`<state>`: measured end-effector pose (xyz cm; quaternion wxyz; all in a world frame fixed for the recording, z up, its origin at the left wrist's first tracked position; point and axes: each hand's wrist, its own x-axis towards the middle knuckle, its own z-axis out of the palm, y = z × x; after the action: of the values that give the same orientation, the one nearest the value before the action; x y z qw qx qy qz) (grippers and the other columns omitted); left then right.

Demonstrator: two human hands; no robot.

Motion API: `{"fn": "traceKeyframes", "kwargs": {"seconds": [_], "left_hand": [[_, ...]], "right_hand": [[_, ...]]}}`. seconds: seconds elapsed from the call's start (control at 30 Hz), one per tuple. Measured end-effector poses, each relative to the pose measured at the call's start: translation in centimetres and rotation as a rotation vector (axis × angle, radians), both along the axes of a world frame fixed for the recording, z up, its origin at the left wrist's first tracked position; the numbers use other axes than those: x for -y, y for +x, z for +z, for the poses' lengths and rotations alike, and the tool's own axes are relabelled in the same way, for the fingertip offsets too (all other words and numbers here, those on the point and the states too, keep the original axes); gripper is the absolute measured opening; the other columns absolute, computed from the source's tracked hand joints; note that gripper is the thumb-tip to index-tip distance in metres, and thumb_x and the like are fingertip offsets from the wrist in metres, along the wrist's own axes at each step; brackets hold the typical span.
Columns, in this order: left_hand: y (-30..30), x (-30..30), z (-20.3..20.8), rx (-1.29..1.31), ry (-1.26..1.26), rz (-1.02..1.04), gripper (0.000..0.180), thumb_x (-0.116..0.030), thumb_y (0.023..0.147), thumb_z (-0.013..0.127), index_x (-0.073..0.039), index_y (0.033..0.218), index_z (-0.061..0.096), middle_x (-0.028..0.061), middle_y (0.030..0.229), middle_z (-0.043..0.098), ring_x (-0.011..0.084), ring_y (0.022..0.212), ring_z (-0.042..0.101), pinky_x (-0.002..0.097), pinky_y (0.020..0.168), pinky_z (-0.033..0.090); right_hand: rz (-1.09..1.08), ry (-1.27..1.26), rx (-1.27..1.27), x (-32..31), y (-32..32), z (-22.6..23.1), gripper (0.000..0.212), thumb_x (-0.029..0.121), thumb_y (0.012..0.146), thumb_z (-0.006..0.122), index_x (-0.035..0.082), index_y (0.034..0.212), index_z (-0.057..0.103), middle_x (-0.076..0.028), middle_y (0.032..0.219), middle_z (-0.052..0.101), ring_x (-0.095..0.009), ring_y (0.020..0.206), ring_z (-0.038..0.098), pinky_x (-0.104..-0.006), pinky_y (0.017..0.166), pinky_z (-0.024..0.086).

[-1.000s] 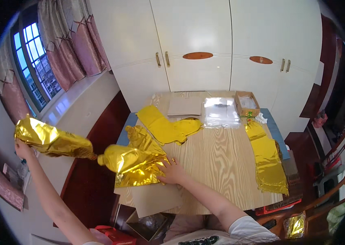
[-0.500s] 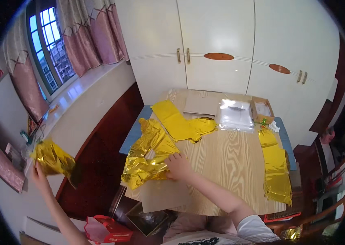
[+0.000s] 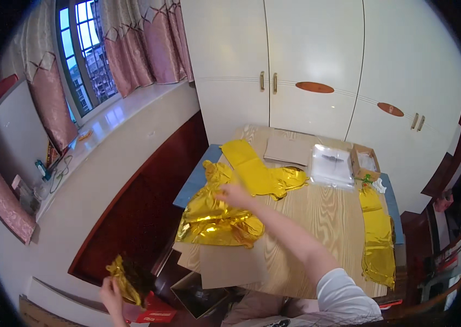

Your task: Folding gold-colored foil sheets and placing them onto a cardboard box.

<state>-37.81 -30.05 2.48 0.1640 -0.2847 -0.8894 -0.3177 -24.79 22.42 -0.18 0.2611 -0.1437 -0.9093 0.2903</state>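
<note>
Broad crumpled sheet of shiny gold foil [image 3: 208, 211] at the near left of the light wood-grain table [image 3: 320, 217], partly covered by the right hand [image 3: 234, 195], with folds too tangled to trace. Just beyond, a smoother folded sheet of gold foil [image 3: 244, 163], hard to separate from it where they meet. Along the table's right side, a long strip of gold foil [image 3: 377, 234]. Overhanging the near edge, a flat brown cardboard sheet [image 3: 231, 268]. Below, a red bag [image 3: 158, 312], partly hidden and cut off. Off the table at lower left, a small crumpled piece of gold foil [image 3: 125, 280], dark on one side, pinched in the left hand [image 3: 111, 297], with forearm mostly out of frame. Right arm reaching diagonally inward, fingers bent and blurred; cannot tell whether gripping foil.
</note>
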Motion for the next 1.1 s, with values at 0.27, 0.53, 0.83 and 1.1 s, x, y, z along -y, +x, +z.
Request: {"fn": "traceKeyframes", "kwargs": {"seconds": [0.27, 0.53, 0.83, 1.1], "left_hand": [[5.8, -3.0, 4.5, 0.135, 0.068, -0.336, 0.01, -0.008, 0.086, 0.066, 0.001, 0.088, 0.062, 0.0127, 0.067, 0.059, 0.0166, 0.057, 0.057, 0.0294, 0.053, 0.042], [8.5, -8.2, 10.9, 0.223, 0.143, -1.13, 0.015, -0.012, 0.073, 0.077, -0.002, 0.073, 0.066, 0.0089, 0.059, 0.06, 0.0219, 0.046, 0.056, 0.0306, 0.045, 0.041], [15.4, -21.9, 15.8, 0.15, 0.42, -1.378, 0.024, -0.022, 0.075, 0.077, 0.001, 0.081, 0.07, 0.0093, 0.065, 0.064, 0.0199, 0.054, 0.061, 0.0293, 0.052, 0.048], [16.7, -37.1, 14.0, 0.997, 0.21, -1.17, 0.028, -0.013, 0.095, 0.059, -0.003, 0.121, 0.056, 0.005, 0.1, 0.065, 0.0089, 0.083, 0.06, 0.0242, 0.074, 0.049]], "right_hand": [[-0.546, 0.095, -0.205, -5.3, 0.2, -1.0, 0.06, 0.029, 0.083, 0.068, 0.003, 0.133, 0.047, -0.02, 0.126, 0.055, -0.037, 0.112, 0.055, -0.0446, 0.091, 0.046], [0.345, -0.04, -0.589, 8.7, 15.4, 15.5, 0.029, 0.001, 0.084, 0.065, 0.005, 0.112, 0.06, -0.009, 0.111, 0.06, -0.023, 0.102, 0.057, -0.0354, 0.09, 0.046], [0.989, 0.048, -0.925, 19.5, 33.9, 24.6, 0.049, 0.039, 0.095, 0.057, 0.023, 0.14, 0.047, -0.003, 0.135, 0.052, -0.027, 0.115, 0.053, -0.047, 0.086, 0.041], [0.706, 0.326, -1.189, 23.3, 40.2, 22.9, 0.012, 0.032, 0.095, 0.058, 0.023, 0.102, 0.062, 0.003, 0.104, 0.062, -0.017, 0.091, 0.055, -0.0367, 0.08, 0.039]]}}
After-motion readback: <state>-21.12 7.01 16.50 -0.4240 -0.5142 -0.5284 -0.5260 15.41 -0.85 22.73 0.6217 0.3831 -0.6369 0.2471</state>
